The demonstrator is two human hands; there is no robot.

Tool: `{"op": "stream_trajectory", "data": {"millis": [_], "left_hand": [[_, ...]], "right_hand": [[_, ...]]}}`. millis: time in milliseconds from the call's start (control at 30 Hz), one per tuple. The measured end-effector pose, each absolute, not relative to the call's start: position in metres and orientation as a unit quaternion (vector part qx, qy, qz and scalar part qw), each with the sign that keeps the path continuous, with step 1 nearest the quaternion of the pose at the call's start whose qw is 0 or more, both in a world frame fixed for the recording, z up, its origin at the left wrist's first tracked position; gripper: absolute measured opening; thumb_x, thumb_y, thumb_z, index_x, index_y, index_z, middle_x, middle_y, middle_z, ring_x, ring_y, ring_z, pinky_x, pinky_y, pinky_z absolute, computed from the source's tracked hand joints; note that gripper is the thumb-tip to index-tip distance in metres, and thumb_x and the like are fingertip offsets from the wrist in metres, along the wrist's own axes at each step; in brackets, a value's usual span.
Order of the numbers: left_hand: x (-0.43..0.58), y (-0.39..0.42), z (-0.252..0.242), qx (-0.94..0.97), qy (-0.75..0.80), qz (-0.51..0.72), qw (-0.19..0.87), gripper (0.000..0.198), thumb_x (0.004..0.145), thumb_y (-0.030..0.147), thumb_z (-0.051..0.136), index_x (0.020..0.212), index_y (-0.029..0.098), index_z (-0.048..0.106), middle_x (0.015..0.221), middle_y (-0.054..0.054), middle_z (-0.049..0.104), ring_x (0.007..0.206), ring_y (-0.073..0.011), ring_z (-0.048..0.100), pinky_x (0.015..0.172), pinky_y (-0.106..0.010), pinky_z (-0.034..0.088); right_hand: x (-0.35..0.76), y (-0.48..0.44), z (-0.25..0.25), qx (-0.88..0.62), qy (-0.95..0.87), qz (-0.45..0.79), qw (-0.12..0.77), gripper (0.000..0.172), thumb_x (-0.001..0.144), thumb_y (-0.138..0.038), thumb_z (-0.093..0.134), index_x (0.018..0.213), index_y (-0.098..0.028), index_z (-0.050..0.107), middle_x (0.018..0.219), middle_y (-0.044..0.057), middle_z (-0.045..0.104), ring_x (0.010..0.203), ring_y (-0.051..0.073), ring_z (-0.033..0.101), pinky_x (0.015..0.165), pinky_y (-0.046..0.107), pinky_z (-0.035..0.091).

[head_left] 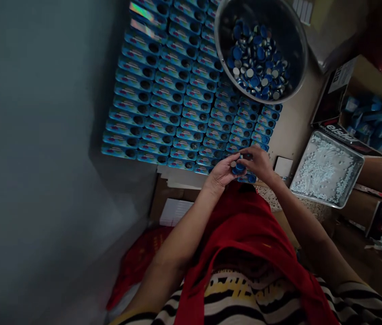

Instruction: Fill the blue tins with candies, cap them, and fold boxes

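Note:
My left hand (223, 172) is cupped around several small round blue caps (238, 168), some showing a pale metallic face. Over that palm, my right hand (257, 161) has its thumb and fingers closed on one of these caps. Just beyond both hands lie rows of blue cards (163, 121), each with a dark oval hole. In the rows nearest my right hand, a few holes have a blue round piece in them. A large metal bowl (218, 40) at the back holds many more such caps.
To the right, a metal tray (349, 180) holds small pale beads beside a cardboard box (333, 88) of blue packets. A small white-topped block (283, 167) lies near my right wrist. A grey wall (42, 135) runs along the left.

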State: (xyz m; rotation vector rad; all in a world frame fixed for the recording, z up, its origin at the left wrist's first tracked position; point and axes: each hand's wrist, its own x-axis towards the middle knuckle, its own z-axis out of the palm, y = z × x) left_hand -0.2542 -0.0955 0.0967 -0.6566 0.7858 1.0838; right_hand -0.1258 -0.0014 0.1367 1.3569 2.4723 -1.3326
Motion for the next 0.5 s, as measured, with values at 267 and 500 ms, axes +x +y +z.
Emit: {"op": "stream_trajectory", "data": {"millis": [267, 500], "left_hand": [[-0.250, -0.073, 0.099, -0.288, 0.337, 0.505, 0.741, 0.008, 0.098, 0.015, 0.063, 0.094, 0.015, 0.069, 0.081, -0.005, 0.077, 0.075, -0.0207, 0.079, 0.062, -0.028, 0.063], [-0.268, -0.057, 0.100, -0.288, 0.322, 0.534, 0.727, 0.012, 0.099, 0.018, 0.059, 0.094, 0.014, 0.069, 0.089, -0.010, 0.080, 0.081, -0.0216, 0.080, 0.061, -0.026, 0.061]], "right_hand": [[-0.116, 0.022, 0.128, 0.550, 0.628, -0.547, -0.072, 0.029, 0.081, -0.027, 0.069, 0.104, -0.019, 0.085, 0.083, 0.002, 0.080, 0.070, 0.019, 0.072, 0.075, 0.033, 0.058], [-0.134, 0.077, 0.116, 0.570, 0.704, -0.399, -0.139, 0.027, 0.081, -0.026, 0.067, 0.102, -0.019, 0.084, 0.100, 0.005, 0.082, 0.094, 0.024, 0.076, 0.092, 0.037, 0.059]]}}
